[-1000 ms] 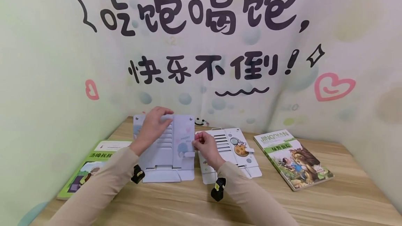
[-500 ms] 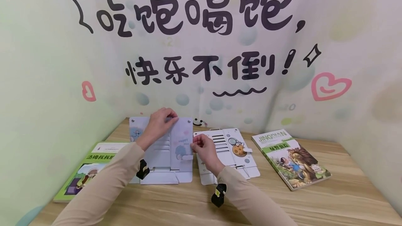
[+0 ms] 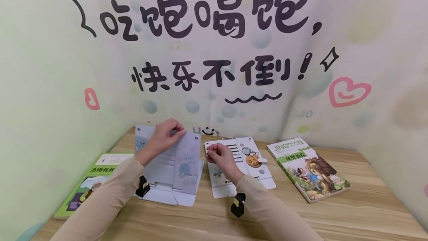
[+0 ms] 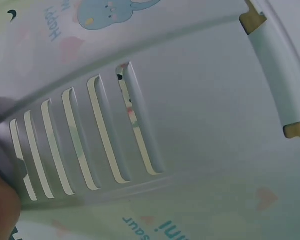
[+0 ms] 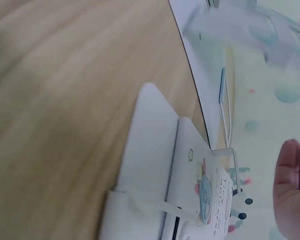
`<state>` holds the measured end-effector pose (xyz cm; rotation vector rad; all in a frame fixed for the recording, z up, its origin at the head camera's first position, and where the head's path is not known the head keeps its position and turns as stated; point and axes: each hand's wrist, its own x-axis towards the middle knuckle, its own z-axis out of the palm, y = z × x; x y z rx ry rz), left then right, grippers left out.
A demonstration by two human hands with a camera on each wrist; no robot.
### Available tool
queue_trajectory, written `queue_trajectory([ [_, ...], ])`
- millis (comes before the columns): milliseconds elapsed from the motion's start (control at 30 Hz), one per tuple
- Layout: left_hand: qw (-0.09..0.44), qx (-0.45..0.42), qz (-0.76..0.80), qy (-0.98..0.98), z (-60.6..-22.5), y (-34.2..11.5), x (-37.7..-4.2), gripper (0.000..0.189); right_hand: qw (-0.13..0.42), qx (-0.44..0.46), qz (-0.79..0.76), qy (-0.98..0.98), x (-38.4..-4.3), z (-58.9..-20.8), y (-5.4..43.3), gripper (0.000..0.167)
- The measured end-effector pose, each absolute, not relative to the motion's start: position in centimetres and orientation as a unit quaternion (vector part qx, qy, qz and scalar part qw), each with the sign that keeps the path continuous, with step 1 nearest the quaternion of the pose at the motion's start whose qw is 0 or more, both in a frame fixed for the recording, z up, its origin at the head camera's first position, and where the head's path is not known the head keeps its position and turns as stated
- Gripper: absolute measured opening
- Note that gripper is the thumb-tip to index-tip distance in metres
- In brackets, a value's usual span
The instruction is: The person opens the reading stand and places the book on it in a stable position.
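Observation:
My left hand grips the top edge of a pale lilac book stand, whose slotted back panel leans over its base plate. Seen from the left wrist, the slotted panel fills the picture, with part of my thumb at the lower left. My right hand is just right of that stand, fingers loosely curled and holding nothing. Under it lies a white book stand with an astronaut print, partly hidden by the hand. The right wrist view shows my right hand apart from both stands.
A green-and-white book lies at the left, partly behind my left sleeve. Another book with a lion cover lies on the right. A printed cloth hangs behind the wooden table.
My right hand has come away from the lilac stand's right edge. The stand has turned, its right side swinging nearer, and its base plate now shows beside the panel. My left hand keeps its grip.

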<state>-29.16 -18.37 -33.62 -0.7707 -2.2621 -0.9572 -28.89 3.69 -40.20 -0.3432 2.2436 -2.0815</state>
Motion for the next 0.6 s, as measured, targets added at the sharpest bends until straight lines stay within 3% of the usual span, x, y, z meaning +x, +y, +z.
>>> queue_trajectory([
  [300,0.214,-0.323,-0.378,-0.841,-33.6,-19.2,-27.0,0.010,0.037,-0.123,-0.592,0.796,-30.0,-40.6,2.2,0.011],
  [600,0.202,-0.373,-0.374,-0.825,-33.1,-19.3,-24.7,0.014,-0.010,-0.147,-0.417,0.897,-31.1,-40.8,1.6,0.007],
])
